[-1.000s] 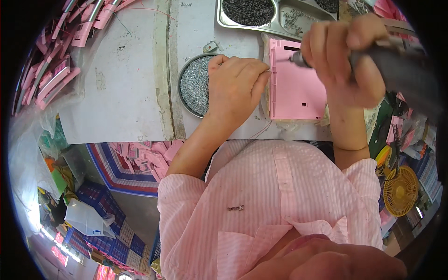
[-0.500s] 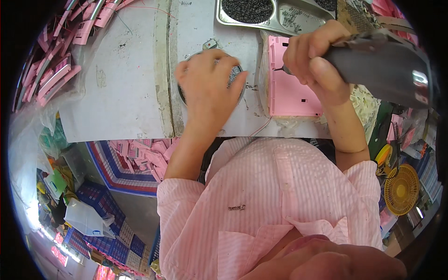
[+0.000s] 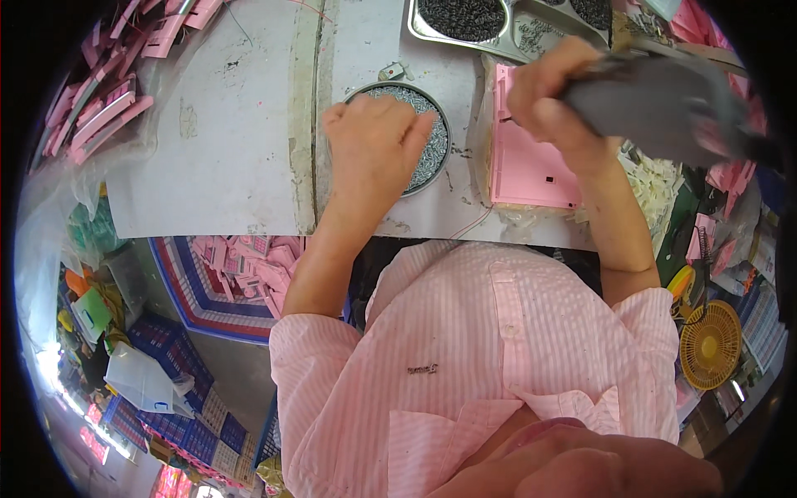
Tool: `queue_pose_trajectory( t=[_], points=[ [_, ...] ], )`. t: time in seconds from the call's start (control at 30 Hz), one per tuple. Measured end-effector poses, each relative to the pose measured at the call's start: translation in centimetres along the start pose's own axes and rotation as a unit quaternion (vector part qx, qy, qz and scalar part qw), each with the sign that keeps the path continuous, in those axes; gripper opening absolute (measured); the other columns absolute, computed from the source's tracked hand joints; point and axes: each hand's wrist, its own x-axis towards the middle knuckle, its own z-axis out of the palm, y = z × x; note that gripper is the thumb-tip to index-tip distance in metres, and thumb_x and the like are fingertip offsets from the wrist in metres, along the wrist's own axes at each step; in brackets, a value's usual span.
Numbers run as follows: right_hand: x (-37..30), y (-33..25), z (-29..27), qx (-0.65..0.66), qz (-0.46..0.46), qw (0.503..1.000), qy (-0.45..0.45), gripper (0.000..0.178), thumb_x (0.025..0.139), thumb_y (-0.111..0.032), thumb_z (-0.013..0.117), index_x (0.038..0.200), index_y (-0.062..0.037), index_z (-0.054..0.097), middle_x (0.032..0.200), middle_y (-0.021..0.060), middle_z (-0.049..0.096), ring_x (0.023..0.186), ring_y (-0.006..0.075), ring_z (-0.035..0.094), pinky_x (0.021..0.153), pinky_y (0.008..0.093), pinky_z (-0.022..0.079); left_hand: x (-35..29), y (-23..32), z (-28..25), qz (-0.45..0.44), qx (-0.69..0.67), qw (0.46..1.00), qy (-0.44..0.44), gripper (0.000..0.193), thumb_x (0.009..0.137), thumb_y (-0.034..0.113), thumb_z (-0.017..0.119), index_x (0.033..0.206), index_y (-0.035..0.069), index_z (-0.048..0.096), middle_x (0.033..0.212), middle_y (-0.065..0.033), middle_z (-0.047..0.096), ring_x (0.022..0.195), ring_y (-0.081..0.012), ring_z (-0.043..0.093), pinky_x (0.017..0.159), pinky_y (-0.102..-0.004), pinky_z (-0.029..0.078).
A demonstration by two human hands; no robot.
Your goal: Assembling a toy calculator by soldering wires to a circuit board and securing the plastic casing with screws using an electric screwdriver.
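My left hand (image 3: 372,145) is over the left part of a round dish (image 3: 449,139) heaped with small silver screws (image 3: 432,153). Its fingers are curled in, and their tips are hidden, so whatever they pinch does not show. My right hand (image 3: 552,100) grips a dark grey power screwdriver (image 3: 656,108), lying nearly level and blurred by motion. The tool's front end is over the upper left of a pink plastic panel (image 3: 531,170), which lies on the table at the right; I cannot tell whether the bit touches it.
A metal tray (image 3: 516,25) with dark springs or screws stands behind the panel. A small metal piece (image 3: 394,71) lies behind the dish. Pink parts with wires (image 3: 108,116) pile up at far left. Below the table edge is a basket (image 3: 199,311) of pink pieces; a yellow fan (image 3: 711,344) is at right.
My left hand's spread fingers have curled in over the screws. My right hand and the screwdriver have shifted slightly. The whole view has moved a little, so the table things appear farther right.
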Motion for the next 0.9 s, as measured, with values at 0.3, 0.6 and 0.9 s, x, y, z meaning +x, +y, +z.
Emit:
queue_pose_trajectory(
  t=[0.3,0.6,0.9],
  points=[
    [-1.1,-5.0,1.6,0.073,-0.035,0.996,-0.034,0.028,0.095,-0.036,0.067,0.1,-0.0162,0.047,0.059,-0.0082,0.052,0.051,0.0085,0.048,0.049,0.0261,0.039,-0.7,4.5,2.7,0.169,-0.104,0.978,0.066,0.018,0.076,0.016,0.081,0.088,0.016,0.068,0.094,0.0038,0.069,0.082,-0.0162,0.062,0.082,-0.0382,0.034],
    [-3.0,-5.1,2.6,0.056,-0.021,0.998,-0.003,0.031,0.093,-0.034,0.071,0.095,-0.0154,0.047,0.058,-0.0055,0.053,0.05,0.0104,0.051,0.048,0.0271,0.04,-1.5,5.0,3.1,0.19,-0.113,0.972,0.076,0.02,0.072,0.017,0.083,0.086,0.017,0.068,0.087,0.0058,0.065,0.079,-0.0137,0.059,0.085,-0.0389,0.035],
    [-5.0,-4.3,3.3,0.11,-0.033,0.993,-0.027,0.019,0.092,-0.008,0.064,0.096,-0.0041,0.045,0.067,0.0047,0.05,0.056,0.0153,0.048,0.057,0.0325,0.044,-2.2,6.0,1.6,0.131,-0.117,0.981,0.081,0.051,0.069,0.018,0.082,0.116,0.01,0.065,0.111,-0.0046,0.066,0.095,-0.022,0.059,0.091,-0.0407,0.034]
  ],
)
